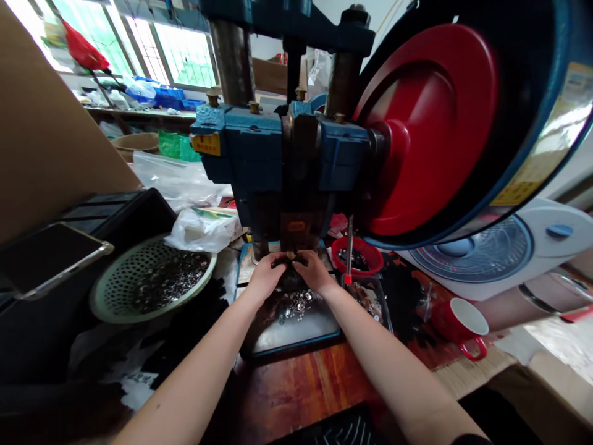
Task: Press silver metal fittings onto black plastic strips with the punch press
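Note:
Both of my hands meet at the foot of a blue press (254,151), under its central ram. My left hand (267,275) is on the left side of the small dark work spot, its fingers bent inward. From the right, my right hand (313,270) reaches to the same spot with thumb and fingers curled together. Whatever lies between the fingertips is too small and dark to make out. Small shiny metal pieces (301,303) are scattered on the metal base plate (287,334) just below my hands.
A pale green basket (104,287) of small dark parts stands left, beside a phone (50,256). On the right are a red basket (377,259), a red mug (451,318), a white fan (546,228) and a large red wheel (445,136).

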Motion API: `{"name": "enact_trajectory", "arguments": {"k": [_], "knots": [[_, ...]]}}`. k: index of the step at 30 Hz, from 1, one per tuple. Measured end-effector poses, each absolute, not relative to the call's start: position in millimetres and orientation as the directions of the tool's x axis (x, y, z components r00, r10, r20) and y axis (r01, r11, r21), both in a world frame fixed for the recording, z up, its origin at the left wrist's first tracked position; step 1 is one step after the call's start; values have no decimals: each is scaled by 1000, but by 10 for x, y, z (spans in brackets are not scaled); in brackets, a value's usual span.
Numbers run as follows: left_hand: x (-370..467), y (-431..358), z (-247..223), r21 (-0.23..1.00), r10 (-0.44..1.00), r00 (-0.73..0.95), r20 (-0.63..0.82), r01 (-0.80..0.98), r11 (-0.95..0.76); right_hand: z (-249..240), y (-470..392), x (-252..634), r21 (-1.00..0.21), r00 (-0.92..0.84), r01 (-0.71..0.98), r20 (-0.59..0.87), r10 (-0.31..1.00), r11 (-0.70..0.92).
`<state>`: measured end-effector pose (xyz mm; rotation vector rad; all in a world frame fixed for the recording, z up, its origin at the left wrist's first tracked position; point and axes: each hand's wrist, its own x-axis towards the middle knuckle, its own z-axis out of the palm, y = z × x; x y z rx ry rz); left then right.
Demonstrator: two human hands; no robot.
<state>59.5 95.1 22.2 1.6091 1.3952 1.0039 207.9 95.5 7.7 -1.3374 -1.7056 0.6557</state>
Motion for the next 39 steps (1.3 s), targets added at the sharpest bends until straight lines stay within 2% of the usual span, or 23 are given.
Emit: {"name": "enact_trajectory", "arguments": {"k": [9,19,22,24,26,28,30,32,39], "knots": [[569,970,197,921,994,92,59,379,-90,115,977,2092,-803,-133,509,283,950,310],[611,976,198,905,992,89,93,407,-121,148,991,2050,-783,-95,548,290,952,293],[590,979,223,899,991,67,115,416,-133,206,858,2104,-772,-37,566,325,945,288],[519,945,252,899,990,25,136,416,-134,239,653,2178,-726,-15,618,375,927,303],[394,849,279,883,982,-17,188,440,-162,239,374,2267,-621,-95,709,386,917,335],[244,680,287,822,959,-6,283,517,-239,200,82,2347,-465,-207,823,289,935,326],[115,459,263,727,934,74,350,608,-321,132,-160,2402,-322,-275,887,210,938,332],[50,233,210,648,922,153,357,671,-362,62,-315,2429,-237,-306,908,184,934,344],[287,-89,47,434,894,352,277,784,-443,-26,-403,2384,-198,-297,920,209,932,337]]}}
